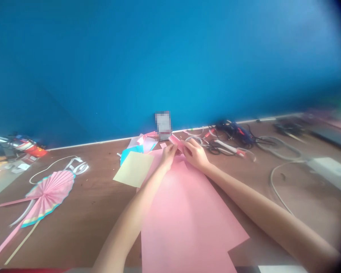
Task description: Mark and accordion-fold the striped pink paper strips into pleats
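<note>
Both hands meet at the far end of a large sheet of pink paper [193,212] that reaches to the table's front edge. My left hand [169,155] is closed in a pinch on a narrow piece of pink paper [174,140]. From the other side, my right hand [195,153] pinches the same piece. Whether this piece is folded or joined to the large sheet I cannot tell. A pale yellow sheet [133,169] lies left of my left hand, partly over a blue piece of paper [127,153]. A phone-like object [163,125], blurred out, stands upright behind the hands.
On the left lies a pleated pink paper fan [52,193] with blue and yellow edging and trailing strips. Cables [275,148] and a white adapter [331,168] cover the right side. A red-orange object [35,148] stands at the far left. A blue wall [159,57] bounds the table.
</note>
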Tool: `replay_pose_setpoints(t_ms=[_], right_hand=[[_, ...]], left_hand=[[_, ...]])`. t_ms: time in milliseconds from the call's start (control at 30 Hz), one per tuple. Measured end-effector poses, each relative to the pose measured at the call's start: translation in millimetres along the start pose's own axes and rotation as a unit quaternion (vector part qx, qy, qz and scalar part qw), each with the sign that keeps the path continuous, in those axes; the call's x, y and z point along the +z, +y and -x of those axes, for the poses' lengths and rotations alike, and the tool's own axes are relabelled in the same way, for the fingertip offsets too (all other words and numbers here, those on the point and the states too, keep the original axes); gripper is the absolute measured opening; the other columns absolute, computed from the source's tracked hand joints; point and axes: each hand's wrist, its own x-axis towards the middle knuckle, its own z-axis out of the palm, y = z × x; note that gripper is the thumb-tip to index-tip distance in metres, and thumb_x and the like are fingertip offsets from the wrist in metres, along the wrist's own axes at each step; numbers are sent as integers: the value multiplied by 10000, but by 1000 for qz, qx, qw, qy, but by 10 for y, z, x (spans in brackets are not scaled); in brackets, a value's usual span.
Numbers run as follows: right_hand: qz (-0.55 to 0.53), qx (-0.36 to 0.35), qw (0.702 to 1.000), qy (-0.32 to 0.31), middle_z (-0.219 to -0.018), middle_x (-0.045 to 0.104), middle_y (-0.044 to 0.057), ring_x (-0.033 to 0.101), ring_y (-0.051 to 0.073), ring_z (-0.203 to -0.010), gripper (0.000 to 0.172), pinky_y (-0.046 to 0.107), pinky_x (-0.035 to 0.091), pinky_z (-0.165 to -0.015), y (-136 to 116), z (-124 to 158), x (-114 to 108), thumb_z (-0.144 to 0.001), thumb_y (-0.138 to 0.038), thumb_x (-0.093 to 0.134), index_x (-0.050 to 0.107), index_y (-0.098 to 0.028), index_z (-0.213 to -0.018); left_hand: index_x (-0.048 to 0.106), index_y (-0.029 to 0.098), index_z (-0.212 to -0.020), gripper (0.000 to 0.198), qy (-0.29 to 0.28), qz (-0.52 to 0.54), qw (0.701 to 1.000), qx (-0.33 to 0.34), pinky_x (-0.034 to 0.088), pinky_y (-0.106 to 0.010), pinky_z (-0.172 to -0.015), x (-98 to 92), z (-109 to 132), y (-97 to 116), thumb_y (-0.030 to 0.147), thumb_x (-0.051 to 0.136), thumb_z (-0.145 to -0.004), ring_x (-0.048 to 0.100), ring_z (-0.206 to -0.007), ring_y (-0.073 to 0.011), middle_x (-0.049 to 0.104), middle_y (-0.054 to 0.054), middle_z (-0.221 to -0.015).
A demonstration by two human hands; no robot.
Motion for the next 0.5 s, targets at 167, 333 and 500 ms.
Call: replay_pose_setpoints(t_ms=[167,333,500], right_hand=[[-53,-23,998,-27,-1042,559,93,575,206,-946,350,330,506,-820,-59,-14,-22,-916,-234,466,599,-242,-1239],[-80,-31,995,-52,-1057,549,103,572,217,-940,360,360,518,-833,-52,-6,-23,-896,-266,496,601,-235,-1239],[-105,-29,993,-42,-1034,573,99,582,208,-908,329,353,524,-803,-55,3,-17,-916,-268,469,620,-236,-1206]], left_hand=[[653,129,-864,420,15,26,1000,-5,502,-288,-691,5,-1,-15,538,666,-770,630,-703,-154,676,-62,-794],[639,153,-896,431,7,36,999,-5,507,-284,-705,23,29,34,559,672,-754,658,-798,-184,685,-61,-829],[617,151,-892,451,20,22,1000,-5,495,-265,-699,43,43,58,576,668,-748,648,-770,-165,666,-48,-782]])
